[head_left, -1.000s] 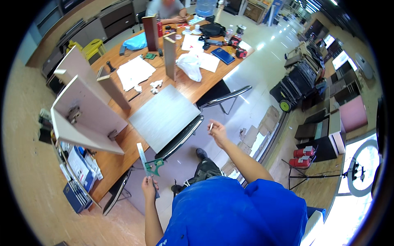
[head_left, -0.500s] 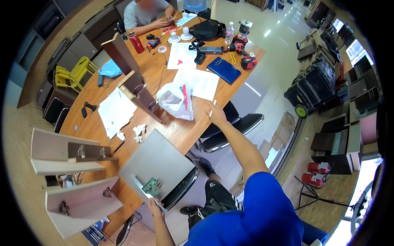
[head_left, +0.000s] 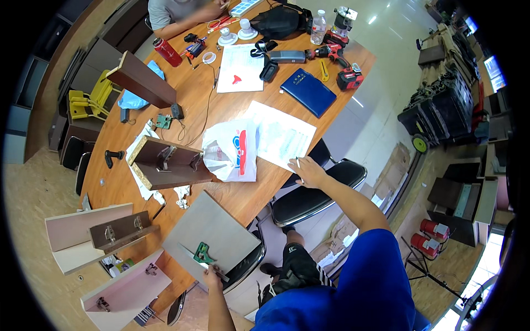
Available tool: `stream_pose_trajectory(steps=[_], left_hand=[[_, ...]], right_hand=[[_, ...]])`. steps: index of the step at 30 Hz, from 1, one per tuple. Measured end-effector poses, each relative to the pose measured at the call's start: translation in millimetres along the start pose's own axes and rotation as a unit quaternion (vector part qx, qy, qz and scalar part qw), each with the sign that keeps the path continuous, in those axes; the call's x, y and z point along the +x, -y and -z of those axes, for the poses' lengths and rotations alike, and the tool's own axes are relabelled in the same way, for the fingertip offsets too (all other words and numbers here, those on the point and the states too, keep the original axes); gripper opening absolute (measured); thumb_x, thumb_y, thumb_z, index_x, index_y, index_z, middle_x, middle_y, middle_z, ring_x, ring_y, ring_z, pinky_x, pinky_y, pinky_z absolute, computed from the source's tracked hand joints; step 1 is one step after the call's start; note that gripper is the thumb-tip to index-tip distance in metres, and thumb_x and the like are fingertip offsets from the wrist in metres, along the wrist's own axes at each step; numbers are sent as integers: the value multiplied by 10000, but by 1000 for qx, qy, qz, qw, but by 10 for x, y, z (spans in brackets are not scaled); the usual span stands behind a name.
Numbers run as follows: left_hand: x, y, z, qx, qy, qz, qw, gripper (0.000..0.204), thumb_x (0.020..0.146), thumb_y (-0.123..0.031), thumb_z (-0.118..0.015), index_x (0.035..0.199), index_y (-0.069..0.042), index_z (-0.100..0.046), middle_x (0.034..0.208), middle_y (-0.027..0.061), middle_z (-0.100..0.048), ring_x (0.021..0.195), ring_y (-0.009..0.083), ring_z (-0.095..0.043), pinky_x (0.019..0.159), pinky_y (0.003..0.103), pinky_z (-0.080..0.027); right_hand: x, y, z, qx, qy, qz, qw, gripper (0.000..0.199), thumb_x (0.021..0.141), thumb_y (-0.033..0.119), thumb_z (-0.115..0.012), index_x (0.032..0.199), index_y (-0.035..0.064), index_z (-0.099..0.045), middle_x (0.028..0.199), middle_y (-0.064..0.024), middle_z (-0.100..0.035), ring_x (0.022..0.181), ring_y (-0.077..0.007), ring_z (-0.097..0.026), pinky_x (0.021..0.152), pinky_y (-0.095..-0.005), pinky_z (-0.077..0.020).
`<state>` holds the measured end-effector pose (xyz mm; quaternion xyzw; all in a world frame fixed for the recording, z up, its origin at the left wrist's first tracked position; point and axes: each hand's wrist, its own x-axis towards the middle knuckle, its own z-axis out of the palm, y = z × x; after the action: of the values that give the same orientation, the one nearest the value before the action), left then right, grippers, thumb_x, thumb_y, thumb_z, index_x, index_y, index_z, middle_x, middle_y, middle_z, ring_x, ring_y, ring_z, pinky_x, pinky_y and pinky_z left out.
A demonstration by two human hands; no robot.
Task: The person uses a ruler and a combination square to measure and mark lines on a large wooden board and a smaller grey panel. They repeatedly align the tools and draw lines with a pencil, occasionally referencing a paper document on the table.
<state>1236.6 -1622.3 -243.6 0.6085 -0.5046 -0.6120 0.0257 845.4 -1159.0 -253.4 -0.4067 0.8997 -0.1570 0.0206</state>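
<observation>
My left hand (head_left: 212, 277) is closed on a narrow pale strip (head_left: 191, 255) at the near edge of a grey panel (head_left: 212, 223). A green tool (head_left: 204, 252) lies on the panel just beyond the fingers; whether it is joined to the strip I cannot tell. My right hand (head_left: 310, 174) is at the edge of a printed sheet (head_left: 281, 132), with a thin white pen-like stick (head_left: 298, 162) between its fingers. Left of that sheet, a white plastic bag (head_left: 226, 154) stands beside a brown hinged board piece (head_left: 174, 168).
Boards with hinges (head_left: 127, 287) stand at the near left. Farther back are a blue notebook (head_left: 308, 92), a red drill (head_left: 334, 54), a clear bottle (head_left: 318, 27) and a red bottle (head_left: 167, 52). A person (head_left: 179, 16) sits at the far side. A black chair (head_left: 320, 190) stands by the table.
The view has shifted, so the tabletop things appear larger and displaced. My right hand has come to the printed sheet's edge. My left hand stays at the panel, holding the strip.
</observation>
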Motion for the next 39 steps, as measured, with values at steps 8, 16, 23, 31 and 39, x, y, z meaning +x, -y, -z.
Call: stream_pose_trajectory(steps=[8,16,23,31,39], left_hand=[[218,88,-125,33,-112,-35,993,297,912,-154,-580,1116,55,-529,898,110,-633,719,203,-636,624,341,-555],[520,97,-121,273,-134,-208,930,333,858,-121,-636,1123,72,-577,948,139,-657,838,259,-653,756,367,-539],[81,-55,-77,227,-17,-279,933,356,839,-87,-654,1167,30,-586,1077,155,-636,971,232,-630,835,348,-518],[-1404,-876,278,-122,386,-288,868,804,870,-173,-727,1497,-82,-232,1467,176,-398,1349,286,-426,1028,391,-434],[-2071,-958,2211,-218,391,-314,837,1043,765,-746,-615,1460,-30,-314,1435,203,-452,1323,268,-444,1103,398,-333]], right_hand=[[38,-523,73,48,37,-102,993,317,851,122,-647,1162,61,-637,858,-151,-656,824,-332,-636,782,-422,-503],[266,-722,2214,193,-340,-219,894,456,762,77,-705,1202,99,-583,919,-126,-609,837,-292,-641,777,-346,-494],[777,882,3440,319,-186,-30,929,585,760,83,-746,1306,65,-536,902,-2,-579,861,-113,-584,831,-281,-470],[927,3625,2682,800,285,111,517,695,746,166,-816,1322,-35,-482,817,-22,-580,803,-154,-631,970,-481,-496],[1448,5580,1908,575,407,173,688,595,781,-11,-696,1339,3,-489,993,-46,-645,890,-80,-621,766,-228,-506]])
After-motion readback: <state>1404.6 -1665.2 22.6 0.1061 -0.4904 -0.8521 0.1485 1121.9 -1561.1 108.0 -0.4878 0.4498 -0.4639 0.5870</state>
